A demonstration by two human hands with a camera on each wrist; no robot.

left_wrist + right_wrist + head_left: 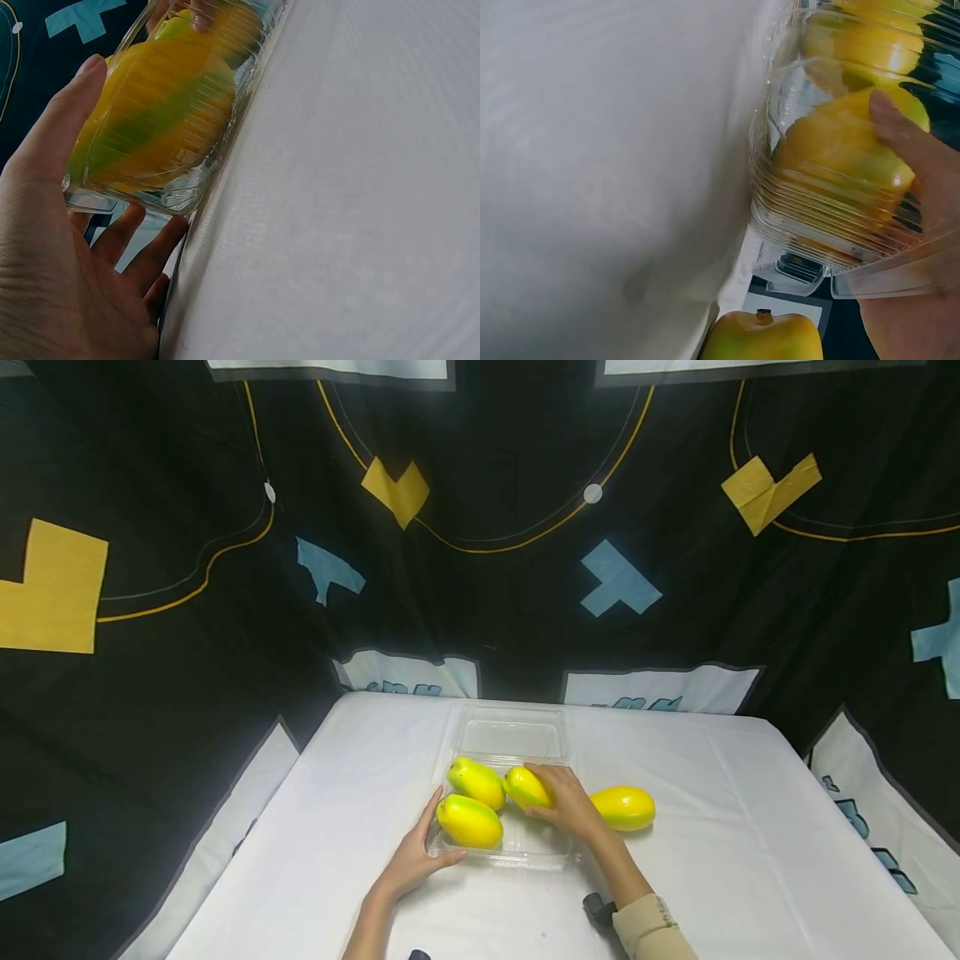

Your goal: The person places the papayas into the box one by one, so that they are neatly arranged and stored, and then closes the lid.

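A clear plastic clamshell box [536,852] lies with its lid [512,733] folded back. Inside it, two yellow-green mangoes [468,822] [477,782] sit on the left side. My right hand [564,800] reaches into the box and grips a third mango [525,787] from its right, thumb toward the front; the right wrist view shows this hand [922,165] through the ribbed wall. Around the box's front left corner, my left hand [415,856] is spread, thumb at the front and fingers along the left side. The left wrist view has its fingertips [174,225] right at the wall.
Another mango [624,808] lies on the white table [720,877] just right of the box, behind my right wrist. A black curtain [480,602] with yellow and blue patches hangs beyond the table's far edge.
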